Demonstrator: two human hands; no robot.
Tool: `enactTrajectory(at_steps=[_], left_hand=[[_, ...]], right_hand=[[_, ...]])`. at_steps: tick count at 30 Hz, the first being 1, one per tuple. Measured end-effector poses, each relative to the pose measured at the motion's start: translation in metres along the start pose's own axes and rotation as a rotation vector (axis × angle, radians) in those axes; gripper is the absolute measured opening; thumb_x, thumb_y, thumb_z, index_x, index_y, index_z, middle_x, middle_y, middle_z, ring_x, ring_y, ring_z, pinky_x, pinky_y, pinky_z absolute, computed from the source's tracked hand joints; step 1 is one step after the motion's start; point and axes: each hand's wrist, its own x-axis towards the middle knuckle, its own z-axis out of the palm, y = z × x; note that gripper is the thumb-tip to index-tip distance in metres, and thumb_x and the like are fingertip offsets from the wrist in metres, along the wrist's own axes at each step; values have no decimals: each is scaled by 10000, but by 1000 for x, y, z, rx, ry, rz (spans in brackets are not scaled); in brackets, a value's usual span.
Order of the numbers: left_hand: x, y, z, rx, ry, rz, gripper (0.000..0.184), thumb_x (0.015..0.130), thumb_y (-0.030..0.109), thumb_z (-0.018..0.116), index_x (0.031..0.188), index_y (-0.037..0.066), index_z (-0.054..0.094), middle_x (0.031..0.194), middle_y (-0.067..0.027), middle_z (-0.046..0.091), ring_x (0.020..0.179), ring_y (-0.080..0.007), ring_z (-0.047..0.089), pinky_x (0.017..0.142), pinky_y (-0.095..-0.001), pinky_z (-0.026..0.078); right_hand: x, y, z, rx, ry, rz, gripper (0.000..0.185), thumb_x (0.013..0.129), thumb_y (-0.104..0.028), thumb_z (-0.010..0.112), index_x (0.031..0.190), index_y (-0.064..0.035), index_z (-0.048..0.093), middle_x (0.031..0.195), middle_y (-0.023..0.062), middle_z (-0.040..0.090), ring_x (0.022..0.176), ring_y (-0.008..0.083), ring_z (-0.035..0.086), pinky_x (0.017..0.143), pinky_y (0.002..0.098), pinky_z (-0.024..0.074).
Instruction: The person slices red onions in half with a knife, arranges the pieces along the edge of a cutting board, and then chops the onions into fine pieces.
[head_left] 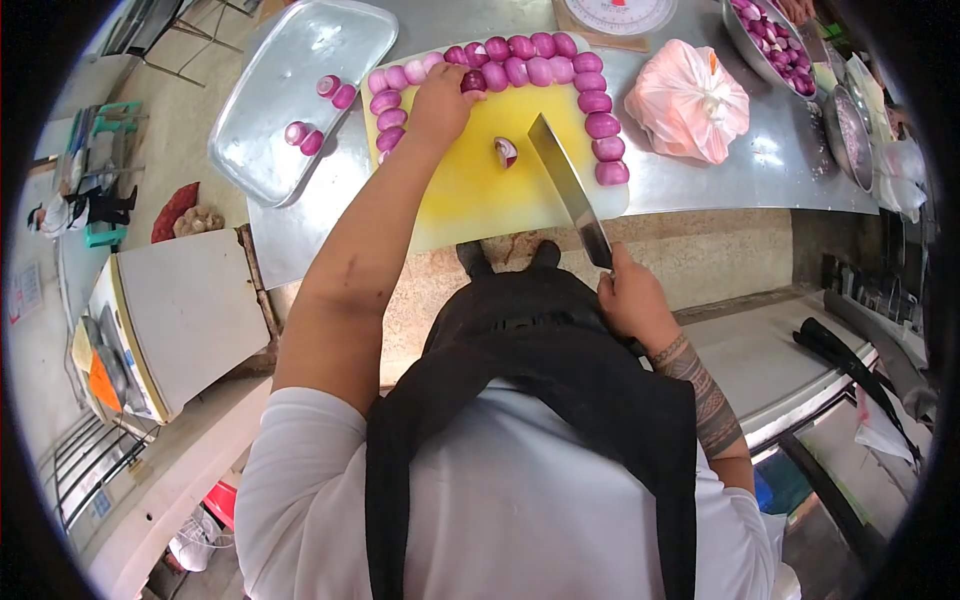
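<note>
Peeled red onions line the left, far and right sides of a cutting board with a yellow-stained middle. My left hand is at the far row, its fingers closed around a darker red onion; the fingertips are partly hidden. One cut onion wedge lies alone near the board's middle. My right hand grips the handle of a kitchen knife with a long, broad blade. The blade reaches over the board's right half, its tip pointing away from me, to the right of the wedge.
Left of the board, a metal tray holds several onions. A tied plastic bag sits to the right. Beyond it are a bowl of cut onions and another metal bowl. A dial scale stands at the back.
</note>
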Motion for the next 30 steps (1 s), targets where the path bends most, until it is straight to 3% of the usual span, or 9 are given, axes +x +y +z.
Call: enactTrajectory(at_steps=[2,5,8,11,15,18,21,27,30], left_hand=[[-11,12,3,30,154,25,536,822,249,861,1275,17,689,1209,-207,666,1116,-385,668,968,-461,542],[-50,70,-15,-85,-67,-174,530,825,232,861,1277,20,684,1201,-192,630,1108,-349,678,959,-447,551],[-95,82,-14,-191,-235,-213,498,826,201,857,1260,27,685,1191,-189,615,1073,-311,688,939,-431,558],[-110,74,-16,-429,-90,-497,440,817,143,839,1220,41,695,1176,-179,628,1072,-305,683,922,-435,560],[-115,60,-34,-22,-31,-166,434,787,122,848,1184,35,697,1131,-183,656,1055,-379,685,926,-452,552],[-104,63,-38,-20,-143,-77,371,821,96,810,1167,24,697,1141,-200,670,1037,-391,689,926,-458,548],[-98,64,-29,-84,-218,-132,309,860,71,742,1154,16,666,1072,-208,660,1002,-435,652,871,-518,533],[-97,68,-17,-100,-204,-227,254,878,104,722,1104,4,663,1028,-210,654,995,-433,653,862,-526,529],[-101,64,-17,-102,-163,-149,242,866,105,727,1081,11,667,1020,-213,660,981,-428,654,853,-527,527]], right_hand=[[2,1,-2,6,-4,-11,264,932,-138,631,1122,4,515,831,302,687,810,508,685,734,610,539],[5,5,-3,22,0,-31,264,930,-141,635,1119,3,518,825,299,688,807,503,687,731,606,541],[7,8,-1,25,5,-39,263,930,-143,638,1123,-7,523,828,292,691,807,497,689,729,603,543],[5,-1,-8,35,29,-85,254,930,-142,639,1122,-21,525,832,284,694,805,492,691,728,601,544],[8,-9,-14,-16,-38,-127,250,927,-127,634,1125,-19,528,825,278,696,795,488,694,724,600,547],[16,-12,-15,-51,-49,-176,244,924,-113,623,1119,-3,528,812,278,692,789,489,693,716,601,549],[15,-27,-29,-94,-76,-178,236,921,-101,606,1112,11,526,814,279,692,794,490,693,713,603,549],[18,-37,-34,-99,-63,-203,262,914,-86,591,1149,10,527,820,275,702,780,485,700,719,603,548],[19,-34,-30,-141,-89,-201,268,916,-89,592,1159,6,526,801,263,701,759,481,700,707,600,548]])
